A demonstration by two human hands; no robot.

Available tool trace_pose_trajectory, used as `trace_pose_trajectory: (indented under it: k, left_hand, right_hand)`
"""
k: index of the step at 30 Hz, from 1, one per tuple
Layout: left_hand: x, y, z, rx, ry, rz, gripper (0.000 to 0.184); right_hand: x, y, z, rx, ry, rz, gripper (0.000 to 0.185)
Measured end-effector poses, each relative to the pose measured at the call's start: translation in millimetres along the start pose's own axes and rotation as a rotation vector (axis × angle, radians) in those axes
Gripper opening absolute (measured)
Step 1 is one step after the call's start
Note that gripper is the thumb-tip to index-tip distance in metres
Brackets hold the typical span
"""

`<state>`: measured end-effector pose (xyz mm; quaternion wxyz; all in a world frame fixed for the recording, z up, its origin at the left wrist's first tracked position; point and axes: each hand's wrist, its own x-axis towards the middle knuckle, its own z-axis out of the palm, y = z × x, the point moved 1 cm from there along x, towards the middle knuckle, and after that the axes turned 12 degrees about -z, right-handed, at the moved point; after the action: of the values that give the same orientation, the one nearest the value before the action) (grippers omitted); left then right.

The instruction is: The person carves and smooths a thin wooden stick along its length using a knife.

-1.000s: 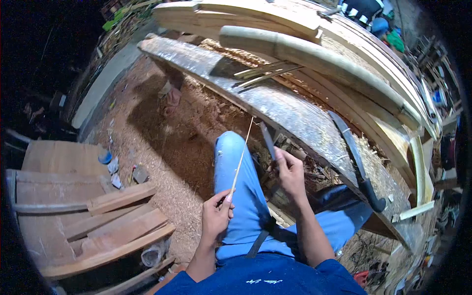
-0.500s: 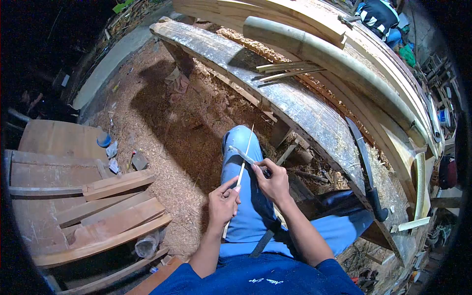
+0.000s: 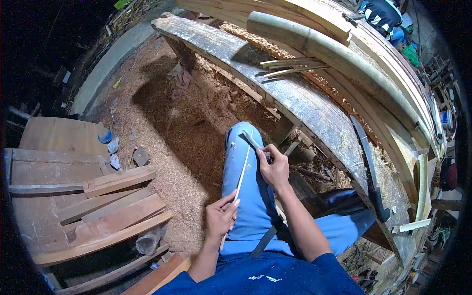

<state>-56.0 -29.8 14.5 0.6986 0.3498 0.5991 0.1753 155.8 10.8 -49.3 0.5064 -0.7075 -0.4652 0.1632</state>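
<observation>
Between the fingers of my left hand [image 3: 222, 216] is a thin pale strip [image 3: 243, 169], slanting up over my jeans-covered knee, with its lower end showing below the hand. My right hand [image 3: 274, 168] grips a small knife [image 3: 250, 139], its fingers closed round the handle. The blade points up and left and lies at the strip's upper part, above the knee; whether it touches the strip I cannot tell. Several split strips [image 3: 295, 66] rest on the long plank bench [image 3: 305, 105] ahead. A large knife with a black handle [image 3: 366, 164] lies at the bench's right part.
A bamboo pole [image 3: 339, 59] and long boards lie beyond the bench. At the left is a wooden piece of furniture [image 3: 54, 169] with loose boards [image 3: 118, 216] on it. A blue-lidded container [image 3: 104, 136] stands nearby. Shavings cover the ground [image 3: 172, 147].
Since one second ago, the small knife has moved left from beside the bench edge to the strip over my knee. Over the last half second the blade has shifted slightly up along the strip.
</observation>
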Motion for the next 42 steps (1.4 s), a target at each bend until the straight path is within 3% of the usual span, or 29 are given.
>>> trace_pose_trajectory:
  k: [9, 24, 34, 42]
  left_hand:
    - [10.9, 3.9, 9.0, 0.024, 0.053, -0.009, 0.035]
    - [8.6, -5.1, 1.9, 0.016, 0.07, 0.054, 0.034]
    - [-26.6, -28.5, -10.0, 0.006, 0.045, 0.015, 0.032]
    - [21.2, 5.8, 3.9, 0.071, 0.058, 0.029, 0.033]
  right_hand:
    - [-5.2, -13.0, -8.5, -0.032, -0.04, 0.067, 0.019]
    - [-19.4, -18.1, 4.2, -0.084, 0.032, -0.117, 0.017]
    - [11.8, -10.7, -0.7, -0.161, -0.011, -0.01, 0.022]
    - [-22.3, -23.6, -3.3, -0.071, 0.005, -0.071, 0.018]
